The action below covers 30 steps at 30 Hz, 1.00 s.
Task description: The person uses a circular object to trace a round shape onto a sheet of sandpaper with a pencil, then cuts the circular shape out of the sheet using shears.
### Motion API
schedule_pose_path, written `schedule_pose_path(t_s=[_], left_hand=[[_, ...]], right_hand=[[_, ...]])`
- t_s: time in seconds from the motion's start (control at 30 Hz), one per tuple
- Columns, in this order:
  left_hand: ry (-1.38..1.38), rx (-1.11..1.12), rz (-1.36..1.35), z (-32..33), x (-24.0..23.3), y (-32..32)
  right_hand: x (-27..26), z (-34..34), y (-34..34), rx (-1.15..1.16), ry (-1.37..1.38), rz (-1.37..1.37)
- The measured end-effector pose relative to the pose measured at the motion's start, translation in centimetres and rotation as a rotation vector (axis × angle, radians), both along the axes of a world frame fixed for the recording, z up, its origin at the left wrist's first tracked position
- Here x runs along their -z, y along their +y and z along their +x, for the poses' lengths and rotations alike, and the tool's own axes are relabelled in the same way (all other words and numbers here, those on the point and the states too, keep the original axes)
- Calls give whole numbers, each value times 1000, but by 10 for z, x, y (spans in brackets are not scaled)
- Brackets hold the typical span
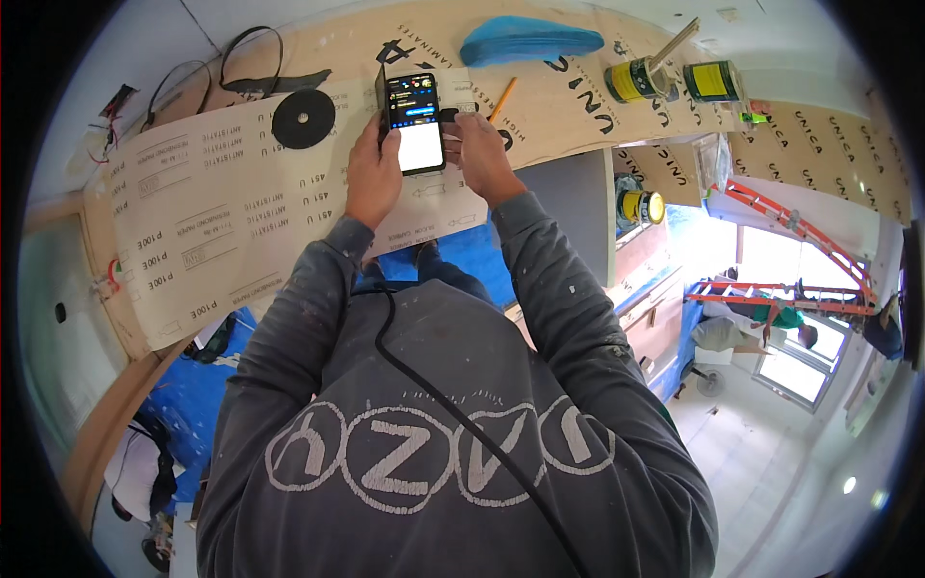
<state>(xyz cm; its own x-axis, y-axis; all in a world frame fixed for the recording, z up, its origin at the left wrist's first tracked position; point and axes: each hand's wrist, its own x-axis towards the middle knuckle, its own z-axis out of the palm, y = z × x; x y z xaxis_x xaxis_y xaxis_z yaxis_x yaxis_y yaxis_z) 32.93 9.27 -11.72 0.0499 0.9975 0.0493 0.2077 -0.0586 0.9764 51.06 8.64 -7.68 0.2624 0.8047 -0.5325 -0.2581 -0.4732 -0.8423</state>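
Note:
My left hand (376,173) grips a smartphone (419,148) in a dark flip case (381,90), its thumb along the near left edge. The phone's lit screen shows a dark message view over a white lower part. My right hand (488,155) is at the phone's right edge, its fingers bent towards it; whether they grip it is unclear. A small dark object (449,114) shows beside the right thumb, partly hidden. Beneath both hands lies a large sheet of sandpaper (238,209), printed backing up. A black round disc (303,119) rests on it, left of the phone.
A pencil (503,100), a blue plastic bag (531,40) and two tins (636,79) (712,79) are on the printed board (564,137). Another tin (642,207) stands lower right. Further right are an orange ladder (780,291), a person (780,318) and a fan (711,383). Blue sheeting (470,253) covers the floor.

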Motion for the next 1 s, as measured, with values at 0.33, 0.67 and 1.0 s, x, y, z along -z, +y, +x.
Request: schedule_pose_path(t_s=[0.33, 0.67, 1.0], left_hand=[[117, -115, 92, 19, 7, -20], [-137, -49, -466, 21, 1, -11], [-148, -360, -248, 79, 22, -76]], right_hand=[[28, 16, -2, 113, 316, -21], [44, 18, -9, -44, 254, 221], [53, 25, -67, -56, -260, 567]])
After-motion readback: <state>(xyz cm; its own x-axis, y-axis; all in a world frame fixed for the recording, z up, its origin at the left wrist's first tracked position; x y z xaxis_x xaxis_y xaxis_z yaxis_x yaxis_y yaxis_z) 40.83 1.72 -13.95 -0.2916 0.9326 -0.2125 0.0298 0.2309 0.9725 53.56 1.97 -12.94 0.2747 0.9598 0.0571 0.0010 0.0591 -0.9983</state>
